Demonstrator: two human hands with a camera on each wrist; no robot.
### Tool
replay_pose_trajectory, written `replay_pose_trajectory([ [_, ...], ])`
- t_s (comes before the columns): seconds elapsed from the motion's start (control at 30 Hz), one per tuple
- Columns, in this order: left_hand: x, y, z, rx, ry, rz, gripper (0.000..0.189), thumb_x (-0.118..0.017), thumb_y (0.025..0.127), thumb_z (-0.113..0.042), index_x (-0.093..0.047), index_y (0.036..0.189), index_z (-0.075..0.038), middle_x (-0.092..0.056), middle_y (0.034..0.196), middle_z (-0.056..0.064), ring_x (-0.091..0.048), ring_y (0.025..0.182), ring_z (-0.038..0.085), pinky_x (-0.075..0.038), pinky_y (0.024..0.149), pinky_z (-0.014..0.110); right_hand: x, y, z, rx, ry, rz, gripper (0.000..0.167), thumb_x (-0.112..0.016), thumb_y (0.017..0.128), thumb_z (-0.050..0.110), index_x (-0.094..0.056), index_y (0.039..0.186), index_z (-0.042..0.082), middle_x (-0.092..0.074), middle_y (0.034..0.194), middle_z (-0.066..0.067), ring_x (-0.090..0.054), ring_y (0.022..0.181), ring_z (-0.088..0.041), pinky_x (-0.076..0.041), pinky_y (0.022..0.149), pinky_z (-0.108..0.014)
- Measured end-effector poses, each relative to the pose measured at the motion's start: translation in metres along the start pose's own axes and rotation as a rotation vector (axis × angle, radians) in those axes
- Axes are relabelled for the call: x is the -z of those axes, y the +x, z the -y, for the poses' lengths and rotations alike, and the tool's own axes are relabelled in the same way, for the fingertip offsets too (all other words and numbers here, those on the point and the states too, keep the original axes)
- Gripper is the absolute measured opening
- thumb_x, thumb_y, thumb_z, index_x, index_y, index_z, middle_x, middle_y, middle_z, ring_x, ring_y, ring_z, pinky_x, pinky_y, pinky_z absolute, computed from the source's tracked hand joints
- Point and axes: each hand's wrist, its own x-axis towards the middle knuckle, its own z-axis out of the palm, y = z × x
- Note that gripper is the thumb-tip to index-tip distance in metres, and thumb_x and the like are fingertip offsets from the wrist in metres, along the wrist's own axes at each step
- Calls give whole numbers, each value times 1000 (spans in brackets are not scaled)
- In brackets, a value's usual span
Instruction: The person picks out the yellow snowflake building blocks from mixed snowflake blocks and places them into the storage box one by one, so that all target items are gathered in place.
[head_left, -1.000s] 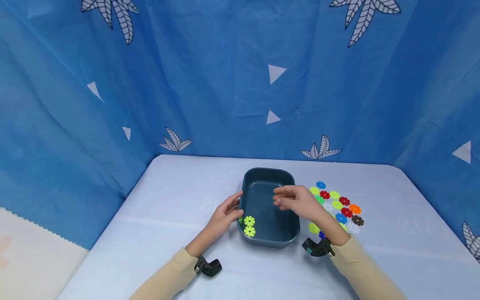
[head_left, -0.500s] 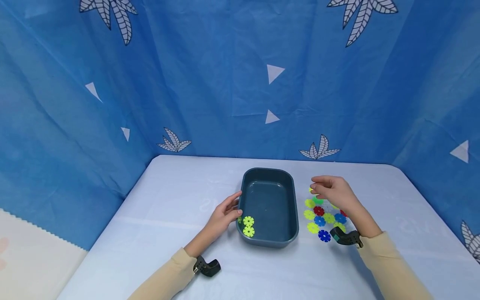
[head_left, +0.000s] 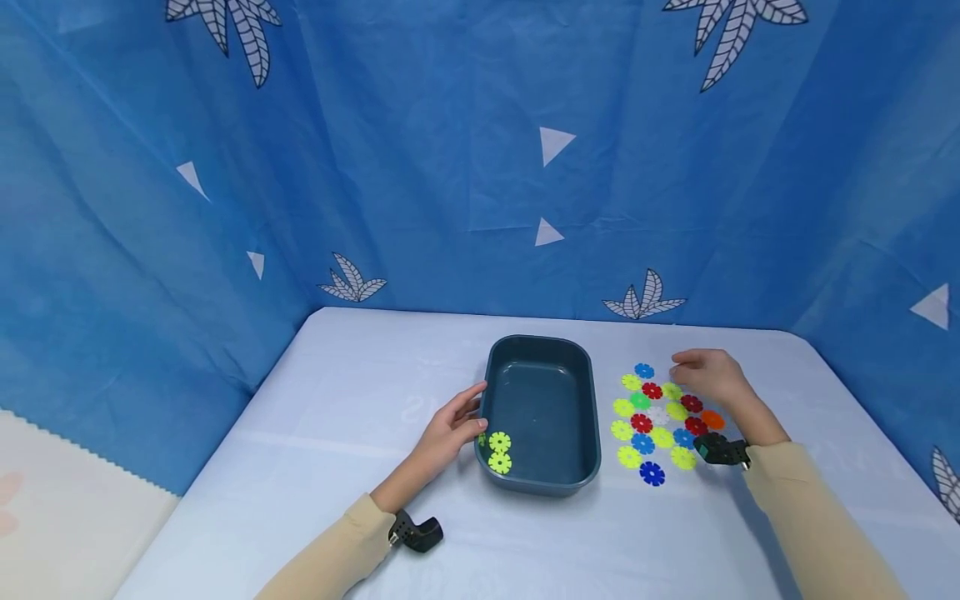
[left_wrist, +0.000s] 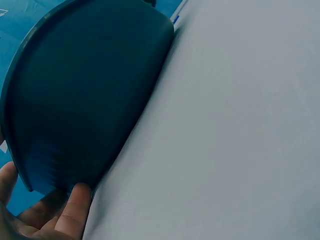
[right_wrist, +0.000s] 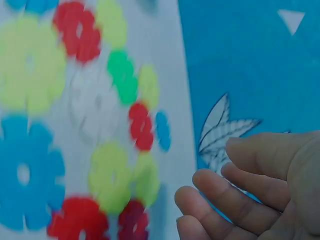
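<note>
In the head view a dark teal plastic bin (head_left: 540, 417) stands on the table, with yellow-green notched discs (head_left: 500, 462) in its near left corner. My left hand (head_left: 446, 433) rests against the bin's left side; the left wrist view shows fingertips (left_wrist: 77, 200) touching its outer wall. To the right of the bin, flower-shaped notched discs (head_left: 662, 437) in yellow-green, red, blue, green, white and orange lie spread flat. My right hand (head_left: 716, 379) hovers over the far right of that spread. Its loosely bent fingers (right_wrist: 235, 205) hold nothing in the right wrist view.
A white cloth covers the table (head_left: 360, 400). Behind it and at both sides hangs a blue curtain (head_left: 450, 167) with leaf and triangle prints. A pale scalloped cloth (head_left: 67, 508) shows at the lower left. Both wrists carry small black cameras (head_left: 420, 533).
My right hand has moved from above the bin rightward to the far right edge of the discs, uncovering most of them. The left hand and the bin have stayed in place.
</note>
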Motion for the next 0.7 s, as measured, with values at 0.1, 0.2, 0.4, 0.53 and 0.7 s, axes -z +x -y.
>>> replay_pose_trajectory([
  [0.1,0,0,-1,2,0,0,61,-61,98,-16,-42,157,-20,-46,156,23,-50,140,41,-56,105,46,0,9,-10,-32,-21,27,55,-62,99,24,-50,142,-9,-52,139,-36,-54,120,-48,-58,95,-54],
  [0.2,0,-1,-3,1,2,-2,61,-61,98,-15,-42,157,-20,-46,156,23,-51,140,41,-56,105,46,0,14,-15,-55,-43,50,57,-66,97,23,-50,142,-8,-53,137,-36,-54,119,-47,-57,94,-54],
  [0.4,-1,-1,-4,4,3,-5,61,-61,98,-15,-42,156,-20,-46,156,23,-51,140,41,-56,105,46,-2,17,-18,-90,-42,72,65,-78,87,25,-53,139,-6,-55,130,-34,-55,111,-43,-59,80,-39],
  [0.53,-1,-1,-5,9,1,-3,61,-61,99,-14,-42,156,-20,-47,155,23,-51,140,41,-56,105,46,-4,16,-19,-91,-43,71,63,-81,85,25,-56,135,-6,-57,122,-31,-55,105,-39,-57,73,-30],
  [0.7,-1,-1,-4,12,0,-9,61,-61,99,-14,-43,156,-20,-47,155,22,-52,139,41,-56,105,46,-4,16,-19,-94,-51,96,63,-81,85,26,-57,132,-6,-57,115,-27,-53,99,-34,-54,72,-28],
])
